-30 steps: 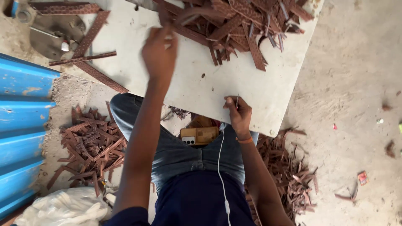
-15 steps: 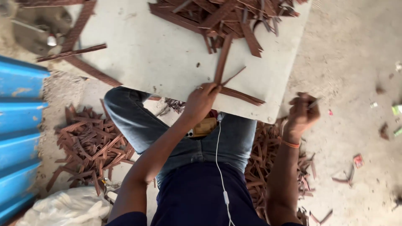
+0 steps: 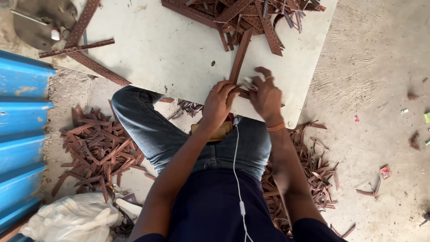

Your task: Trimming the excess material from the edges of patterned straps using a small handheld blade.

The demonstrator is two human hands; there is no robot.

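The pale counter (image 3: 179, 54) is a flat board that rests across the seated person's lap, its near edge above the knees in blue jeans (image 3: 152, 130). A blue corrugated metal sheet (image 3: 22, 134) stands along the floor to the left of the counter. A heap of brown leather strips (image 3: 251, 15) covers the far right part of the counter. A second pile of brown offcuts (image 3: 96, 148) lies on the floor below the counter's near left corner, and a third scatter of scraps (image 3: 313, 166) lies on the floor beside the near right corner. A white plastic bag (image 3: 71, 219) sits on the floor near the left pile. Three long perforated strips (image 3: 85, 54) lie crossed at the far left edge of the counter.

A single long brown strip (image 3: 239, 58) runs from the heap down to the near edge of the counter, near its right corner, where both hands meet. The left hand (image 3: 219, 101) has its fingers closed on the near end of this strip. The right hand (image 3: 266, 96) presses on the same end, its fingers curled together around the strip and a small pale item that is too small to identify. A white earphone cable (image 3: 237, 170) hangs down the dark shirt.
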